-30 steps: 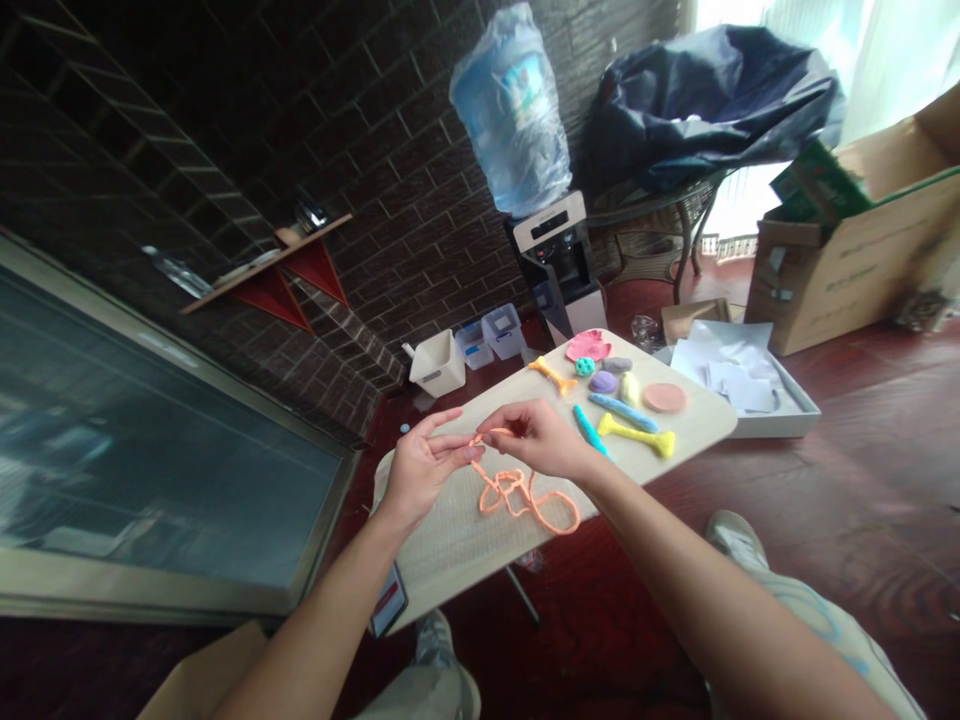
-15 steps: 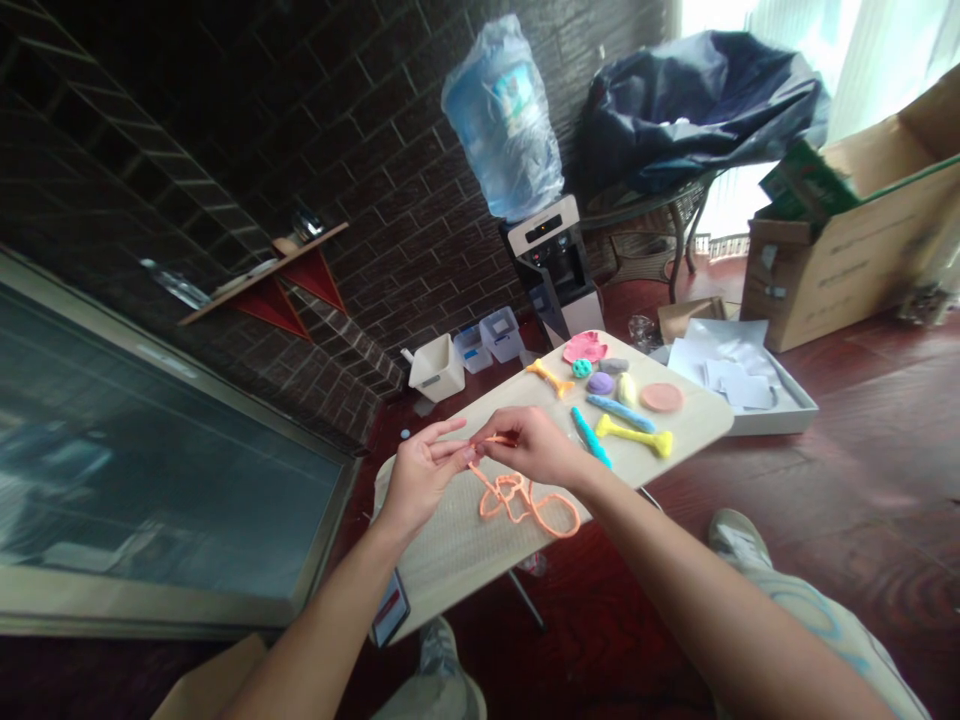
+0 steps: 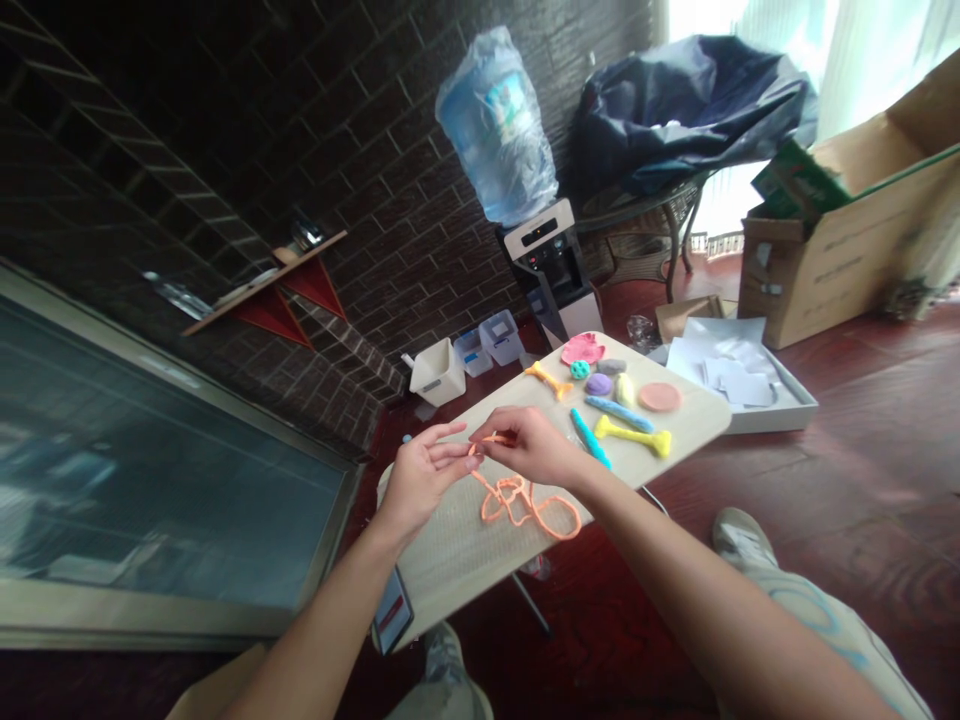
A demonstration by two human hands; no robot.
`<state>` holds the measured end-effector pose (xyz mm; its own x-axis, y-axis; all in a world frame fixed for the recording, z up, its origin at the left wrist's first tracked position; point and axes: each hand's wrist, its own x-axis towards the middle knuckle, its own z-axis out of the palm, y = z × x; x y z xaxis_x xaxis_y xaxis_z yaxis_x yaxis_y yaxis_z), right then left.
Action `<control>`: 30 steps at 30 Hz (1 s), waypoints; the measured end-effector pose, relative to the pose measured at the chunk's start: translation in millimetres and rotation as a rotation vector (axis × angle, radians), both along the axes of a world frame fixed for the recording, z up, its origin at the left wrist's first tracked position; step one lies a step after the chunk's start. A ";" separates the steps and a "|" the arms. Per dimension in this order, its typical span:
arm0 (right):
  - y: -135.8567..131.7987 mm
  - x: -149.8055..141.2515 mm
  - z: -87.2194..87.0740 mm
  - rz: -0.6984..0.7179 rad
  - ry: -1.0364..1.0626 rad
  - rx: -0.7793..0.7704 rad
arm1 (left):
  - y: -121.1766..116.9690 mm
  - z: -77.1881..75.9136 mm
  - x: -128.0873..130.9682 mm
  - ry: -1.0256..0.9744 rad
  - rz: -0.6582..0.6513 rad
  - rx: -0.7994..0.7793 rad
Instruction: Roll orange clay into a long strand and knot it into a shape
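Observation:
A long, thin orange cord-like strand (image 3: 562, 537) lies in loose loops on the small table, and its upper part rises to my hands. My left hand (image 3: 421, 478) pinches it between thumb and fingertips, with the other fingers stretched out. Close beside it, my right hand (image 3: 534, 446) has its fingers curled and grips the end part of the strand. Exactly where the fingertips meet is partly hidden. Right of my right hand lie a teal stick (image 3: 590, 437), a blue stick (image 3: 621, 413) and a yellow bone-shaped piece (image 3: 634, 437).
Farther back on the table (image 3: 450, 570) are an orange bone-shaped piece (image 3: 550, 381), a pink piece (image 3: 583, 348), a purple lump (image 3: 598, 384) and a flat peach disc (image 3: 660, 397). A phone (image 3: 393, 612) sits at the near left edge. A water dispenser (image 3: 551, 265) stands behind.
Both hands stay at nearly the same spot over the table, still on the orange strand. The left fingertips have shifted slightly against it. The view has tilted a little.

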<state>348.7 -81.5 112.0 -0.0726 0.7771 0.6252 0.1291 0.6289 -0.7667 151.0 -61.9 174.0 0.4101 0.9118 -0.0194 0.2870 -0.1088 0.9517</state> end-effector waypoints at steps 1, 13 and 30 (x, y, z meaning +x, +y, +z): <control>0.0 0.4 -0.1 0.012 0.017 0.000 | 0.1 0.0 -0.6 -0.020 0.006 -0.029; -3.9 2.1 0.4 0.136 0.097 -0.049 | 3.2 -29.6 -10.8 -0.231 -0.049 -0.210; 7.4 -44.7 -44.3 0.213 -0.089 -0.400 | 4.9 -127.7 -50.2 -0.500 0.105 -0.291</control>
